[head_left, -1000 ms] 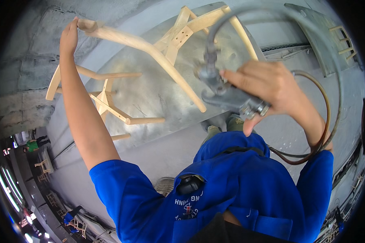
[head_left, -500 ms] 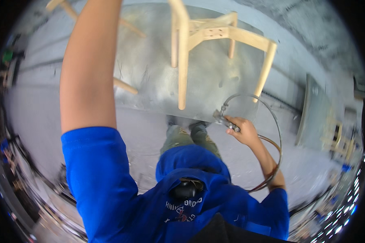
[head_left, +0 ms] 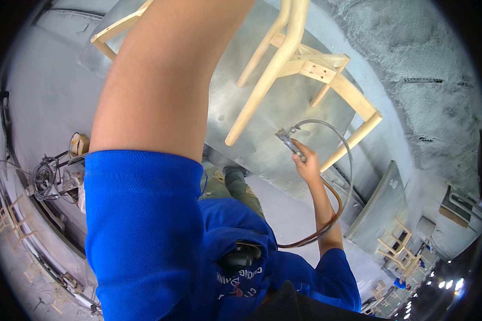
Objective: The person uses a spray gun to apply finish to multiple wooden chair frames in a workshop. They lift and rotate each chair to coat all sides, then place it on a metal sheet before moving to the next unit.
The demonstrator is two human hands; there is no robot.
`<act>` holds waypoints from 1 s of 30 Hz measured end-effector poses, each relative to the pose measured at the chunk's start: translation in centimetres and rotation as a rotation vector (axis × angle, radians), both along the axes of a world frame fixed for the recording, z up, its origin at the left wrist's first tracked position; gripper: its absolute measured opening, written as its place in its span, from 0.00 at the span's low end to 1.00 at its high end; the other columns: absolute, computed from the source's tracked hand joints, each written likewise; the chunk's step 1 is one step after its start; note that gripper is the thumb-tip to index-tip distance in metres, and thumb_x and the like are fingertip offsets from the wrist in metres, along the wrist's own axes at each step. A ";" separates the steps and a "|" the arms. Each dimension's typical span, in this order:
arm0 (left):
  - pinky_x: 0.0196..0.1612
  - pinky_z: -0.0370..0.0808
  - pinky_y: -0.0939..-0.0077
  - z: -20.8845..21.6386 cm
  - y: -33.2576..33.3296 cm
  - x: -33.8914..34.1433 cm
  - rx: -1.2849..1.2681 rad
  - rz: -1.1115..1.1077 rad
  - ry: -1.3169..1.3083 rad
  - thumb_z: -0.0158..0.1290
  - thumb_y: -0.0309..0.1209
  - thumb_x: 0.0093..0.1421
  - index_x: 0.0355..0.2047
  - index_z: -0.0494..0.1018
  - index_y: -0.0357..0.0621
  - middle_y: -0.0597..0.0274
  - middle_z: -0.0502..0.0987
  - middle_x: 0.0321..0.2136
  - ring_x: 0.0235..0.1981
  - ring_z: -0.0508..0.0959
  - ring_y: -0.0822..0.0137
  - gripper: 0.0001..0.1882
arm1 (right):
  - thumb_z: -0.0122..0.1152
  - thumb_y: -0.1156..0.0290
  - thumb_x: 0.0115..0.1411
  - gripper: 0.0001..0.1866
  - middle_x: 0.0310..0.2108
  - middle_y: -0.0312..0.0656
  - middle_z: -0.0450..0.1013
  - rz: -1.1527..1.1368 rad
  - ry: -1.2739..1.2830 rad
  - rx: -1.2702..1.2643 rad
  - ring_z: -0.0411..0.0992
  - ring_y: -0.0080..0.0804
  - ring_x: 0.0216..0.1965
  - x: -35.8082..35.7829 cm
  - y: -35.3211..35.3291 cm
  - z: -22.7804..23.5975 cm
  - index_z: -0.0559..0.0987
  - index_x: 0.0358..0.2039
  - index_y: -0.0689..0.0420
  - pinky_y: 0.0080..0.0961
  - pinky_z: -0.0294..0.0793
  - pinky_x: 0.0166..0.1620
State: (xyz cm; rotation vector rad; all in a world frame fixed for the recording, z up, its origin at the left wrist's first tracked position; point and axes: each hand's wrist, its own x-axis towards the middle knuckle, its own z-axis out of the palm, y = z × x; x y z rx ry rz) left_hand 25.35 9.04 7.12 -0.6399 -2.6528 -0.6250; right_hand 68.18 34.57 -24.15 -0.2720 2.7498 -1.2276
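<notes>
A metal spray gun (head_left: 290, 143) is gripped in my right hand (head_left: 308, 163), its head tilted up and left toward the pale wooden chair frame (head_left: 263, 86). The gun and chair are apart. From the gun a hose (head_left: 350, 155) loops to the right and back past my forearm. The chair frame stands tilted in view on a grey metal-topped table (head_left: 219, 109). My left arm (head_left: 155, 96) reaches far up and across the table. Its hand lies beyond the top edge, so what it touches is hidden.
Another pale wooden frame (head_left: 108, 40) shows at the upper left, partly behind my arm. A grey panel (head_left: 379, 199) leans at the right, with wooden chair frames (head_left: 399, 250) beyond it. Coiled cables (head_left: 48, 179) are at the left. A coated grey wall (head_left: 412, 96) runs along the upper right.
My view has turned, so the chair frame appears tilted and further right. My right hand has come up closer to the chair with the spray gun. My left arm reaches further right.
</notes>
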 end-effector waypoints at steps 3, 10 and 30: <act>0.61 0.69 0.53 1.6 -2.1 0.4 -0.355 -0.245 0.227 0.47 0.54 0.64 0.58 0.69 0.42 0.39 0.73 0.57 0.58 0.73 0.43 0.32 | 0.48 0.30 0.63 0.46 0.37 0.47 0.80 -0.109 0.029 0.021 0.78 0.37 0.40 -1.0 2.6 7.8 0.77 0.56 0.65 0.37 0.74 0.50; 0.50 0.73 0.50 1.7 -3.0 1.6 0.170 -0.220 0.193 0.45 0.54 0.66 0.47 0.73 0.46 0.45 0.81 0.42 0.46 0.80 0.44 0.25 | 0.44 0.29 0.64 0.47 0.44 0.49 0.79 -0.005 0.185 0.163 0.75 0.37 0.45 -11.7 5.6 23.2 0.75 0.57 0.67 0.34 0.70 0.51; 0.47 0.72 0.51 -1.9 -1.2 4.4 0.754 -0.345 0.410 0.48 0.45 0.64 0.43 0.73 0.43 0.50 0.79 0.40 0.44 0.77 0.44 0.19 | 0.34 0.21 0.60 0.55 0.30 0.44 0.77 -0.337 0.310 -0.025 0.72 0.22 0.27 -9.3 6.6 27.8 0.75 0.52 0.68 0.17 0.59 0.19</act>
